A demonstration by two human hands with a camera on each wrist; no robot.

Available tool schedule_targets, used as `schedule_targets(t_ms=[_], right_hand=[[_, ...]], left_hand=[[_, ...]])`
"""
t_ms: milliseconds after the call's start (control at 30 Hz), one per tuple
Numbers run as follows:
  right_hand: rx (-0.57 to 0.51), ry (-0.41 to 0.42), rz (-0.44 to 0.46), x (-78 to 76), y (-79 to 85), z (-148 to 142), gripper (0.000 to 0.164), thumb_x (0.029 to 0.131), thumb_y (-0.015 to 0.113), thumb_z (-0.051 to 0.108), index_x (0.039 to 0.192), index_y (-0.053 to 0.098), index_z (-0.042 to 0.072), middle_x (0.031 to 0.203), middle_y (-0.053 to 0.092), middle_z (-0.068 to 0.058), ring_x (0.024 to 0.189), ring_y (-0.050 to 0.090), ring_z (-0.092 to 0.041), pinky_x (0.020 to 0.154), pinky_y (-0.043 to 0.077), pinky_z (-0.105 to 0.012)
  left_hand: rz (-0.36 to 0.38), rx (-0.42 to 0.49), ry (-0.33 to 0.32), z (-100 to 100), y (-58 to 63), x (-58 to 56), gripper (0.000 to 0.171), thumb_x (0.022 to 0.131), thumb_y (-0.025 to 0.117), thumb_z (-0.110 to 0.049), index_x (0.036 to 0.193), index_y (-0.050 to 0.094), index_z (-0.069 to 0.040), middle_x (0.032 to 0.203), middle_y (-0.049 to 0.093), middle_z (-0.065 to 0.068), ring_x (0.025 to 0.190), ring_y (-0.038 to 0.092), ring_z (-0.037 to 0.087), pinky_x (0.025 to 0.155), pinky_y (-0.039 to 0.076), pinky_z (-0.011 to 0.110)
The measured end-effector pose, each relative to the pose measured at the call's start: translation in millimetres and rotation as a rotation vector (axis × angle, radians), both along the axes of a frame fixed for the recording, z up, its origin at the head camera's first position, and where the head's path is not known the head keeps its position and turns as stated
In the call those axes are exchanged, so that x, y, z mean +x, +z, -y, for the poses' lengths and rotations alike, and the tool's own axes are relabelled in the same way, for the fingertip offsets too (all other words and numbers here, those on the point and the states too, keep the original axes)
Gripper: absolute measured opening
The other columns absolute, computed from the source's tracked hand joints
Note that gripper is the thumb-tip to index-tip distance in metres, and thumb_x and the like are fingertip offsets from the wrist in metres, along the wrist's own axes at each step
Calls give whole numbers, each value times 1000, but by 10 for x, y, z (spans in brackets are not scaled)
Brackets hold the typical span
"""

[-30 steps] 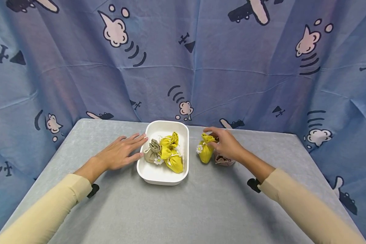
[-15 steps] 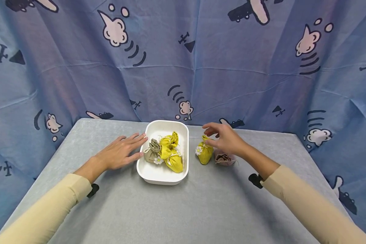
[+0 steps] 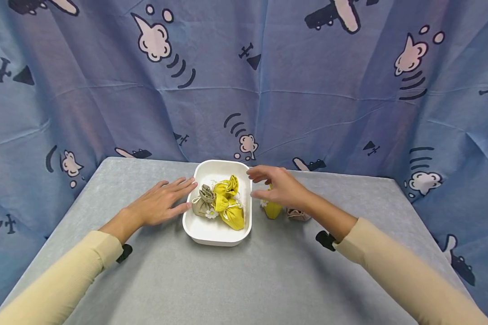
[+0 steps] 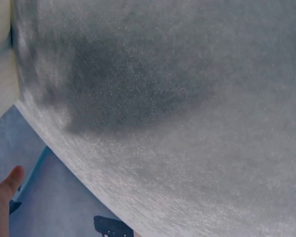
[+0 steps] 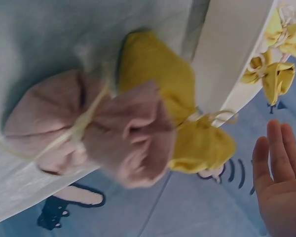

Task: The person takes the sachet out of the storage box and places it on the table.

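My left hand (image 3: pixel 162 201) lies with spread fingers, its fingertips at the left rim of a white plastic tub (image 3: pixel 217 240). Inside the tub are a grey-beige drawstring pouch (image 3: pixel 200 208) and two yellow drawstring pouches (image 3: pixel 232 218) with white flowers. My right hand (image 3: pixel 282 187) hovers with loosely bent fingers at the tub's right rim and holds nothing. Below it on the table stands another yellow pouch (image 3: pixel 273 210), partly covered by the hand. Close beside that is a dusty-pink pouch (image 3: pixel 297 215); the right wrist view shows its tied cord (image 5: pixel 81 128).
A grey cloth-covered table (image 3: pixel 244 280) bears everything. Behind its far edge hangs a blue printed curtain (image 3: pixel 211 113). In the left wrist view, the pale tub wall (image 4: pixel 0 64) shows at upper left and the table edge runs diagonally.
My right hand has let go of the yellow pouch outside the tub and moved left to the tub's right rim. That pouch stays on the table. The left hand has not moved.
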State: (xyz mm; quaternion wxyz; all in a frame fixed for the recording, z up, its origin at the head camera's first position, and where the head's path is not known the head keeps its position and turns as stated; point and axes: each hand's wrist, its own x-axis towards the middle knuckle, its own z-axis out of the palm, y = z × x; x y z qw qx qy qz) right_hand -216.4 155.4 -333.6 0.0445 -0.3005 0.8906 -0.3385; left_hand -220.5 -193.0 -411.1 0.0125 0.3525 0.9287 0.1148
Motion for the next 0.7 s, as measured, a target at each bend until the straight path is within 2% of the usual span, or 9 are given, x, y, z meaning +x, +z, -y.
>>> schedule_targets(t_ms=[367,700], right_hand=[[-4,81,90,47,-59,281,52,85,78,7,132,58,-3,125,66,-15,112,66,-27,97,51,-42],[-40,115,148,62,-107,429,52,84,79,4,130,58,-6,125,66,-19,114,65,-32,99,49,-42]], left_hand=[[-3,6,-5,0,-2,-5,65,102,49,-46,156,35,-12,162,29,8,147,29,34,110,29,60],[9,5,1,7,-4,-12,65,102,49,-46,156,34,-13,162,28,6,148,27,31,110,28,61]])
